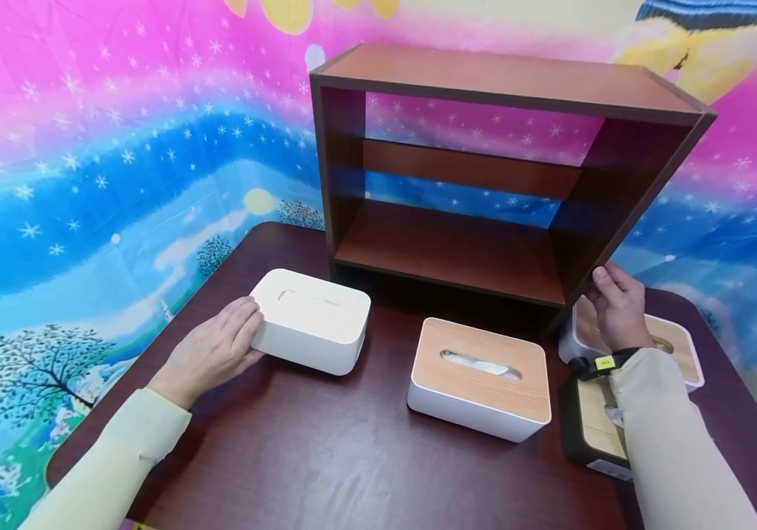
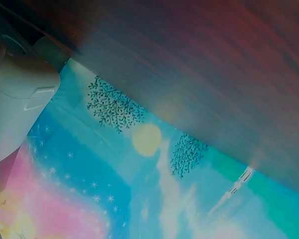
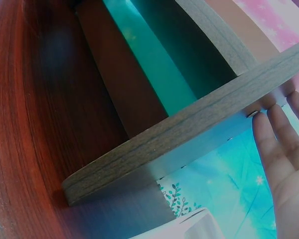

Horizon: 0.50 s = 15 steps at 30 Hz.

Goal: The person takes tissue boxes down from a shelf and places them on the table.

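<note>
My left hand (image 1: 216,350) grips the left end of a white tissue box (image 1: 312,335) with a slot in its white top. At the left edge of the left wrist view, fingers show on two sides of this box (image 2: 25,99). With its fingers extended, my right hand (image 1: 619,305) touches the outer right side of a brown wooden shelf (image 1: 451,235). The right wrist view shows those fingertips against the shelf's side panel (image 3: 189,144). Between the hands, a white tissue box with a wood-look top (image 1: 484,394) lies on the table.
Right of the shelf, under my right arm, are another wood-topped white tissue box (image 1: 683,350) and a dark box with a light wooden top (image 1: 593,423). The dark table (image 1: 325,456) stands against a colourful backdrop cloth (image 1: 120,184).
</note>
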Tool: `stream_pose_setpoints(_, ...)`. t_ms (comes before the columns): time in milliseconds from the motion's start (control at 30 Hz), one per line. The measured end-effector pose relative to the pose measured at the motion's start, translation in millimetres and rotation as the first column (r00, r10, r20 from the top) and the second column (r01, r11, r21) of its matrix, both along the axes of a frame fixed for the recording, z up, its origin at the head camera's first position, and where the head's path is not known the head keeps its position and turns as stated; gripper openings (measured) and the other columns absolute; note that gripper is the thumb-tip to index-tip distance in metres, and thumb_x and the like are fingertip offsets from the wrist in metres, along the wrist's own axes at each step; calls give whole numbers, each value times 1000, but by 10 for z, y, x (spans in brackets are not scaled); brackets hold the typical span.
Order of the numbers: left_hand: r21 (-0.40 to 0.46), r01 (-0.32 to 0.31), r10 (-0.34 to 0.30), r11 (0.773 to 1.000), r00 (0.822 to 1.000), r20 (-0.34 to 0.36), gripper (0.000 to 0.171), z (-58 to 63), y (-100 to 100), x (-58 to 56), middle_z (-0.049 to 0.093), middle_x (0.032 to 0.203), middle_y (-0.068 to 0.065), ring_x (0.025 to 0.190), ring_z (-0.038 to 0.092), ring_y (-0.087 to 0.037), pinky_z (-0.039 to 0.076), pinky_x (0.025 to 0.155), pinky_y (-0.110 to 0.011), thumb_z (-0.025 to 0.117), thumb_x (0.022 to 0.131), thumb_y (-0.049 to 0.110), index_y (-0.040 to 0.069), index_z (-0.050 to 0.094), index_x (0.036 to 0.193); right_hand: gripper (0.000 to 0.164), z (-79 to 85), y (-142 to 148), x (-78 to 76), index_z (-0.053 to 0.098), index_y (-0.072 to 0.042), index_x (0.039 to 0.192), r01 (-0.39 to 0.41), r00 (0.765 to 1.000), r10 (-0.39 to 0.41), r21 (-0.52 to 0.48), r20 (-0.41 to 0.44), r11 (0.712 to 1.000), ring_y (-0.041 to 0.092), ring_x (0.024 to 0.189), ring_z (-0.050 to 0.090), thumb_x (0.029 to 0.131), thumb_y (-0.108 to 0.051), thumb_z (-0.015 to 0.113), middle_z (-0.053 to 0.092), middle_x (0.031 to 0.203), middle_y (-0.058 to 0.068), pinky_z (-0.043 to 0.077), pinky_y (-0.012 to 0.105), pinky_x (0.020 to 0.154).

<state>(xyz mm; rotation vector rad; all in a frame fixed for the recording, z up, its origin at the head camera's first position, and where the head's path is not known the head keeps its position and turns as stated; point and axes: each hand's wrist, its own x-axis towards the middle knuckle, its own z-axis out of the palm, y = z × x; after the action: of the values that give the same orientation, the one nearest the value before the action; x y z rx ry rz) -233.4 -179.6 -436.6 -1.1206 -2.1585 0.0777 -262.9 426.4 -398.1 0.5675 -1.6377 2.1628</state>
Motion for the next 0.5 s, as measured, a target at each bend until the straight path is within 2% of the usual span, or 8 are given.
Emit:
stream_pose_setpoints(267, 5, 1, -1, 1000, 1000, 13, 51, -16, -8, 17, 45, 114, -27, 111, 41, -38, 41, 87, -44, 36, 91, 36, -9, 45, 114, 35, 3, 16, -15, 40, 15, 124, 14, 1000, -14, 36, 3, 999, 25, 97, 56, 94, -1, 39, 55, 112, 20, 44, 29, 85)
stream_pose_setpoints(500, 6, 20, -20, 1000, 1000, 8, 49, -32, -4, 44, 45, 112, -27, 107, 42, -39, 41, 86, -44, 37, 90, 33, -10, 45, 112, 34, -13, 14, -17, 41, 16, 123, 8, 1000, -8, 23, -1, 1000, 24, 93, 57, 94, -1, 39, 56, 107, 18, 45, 29, 82)
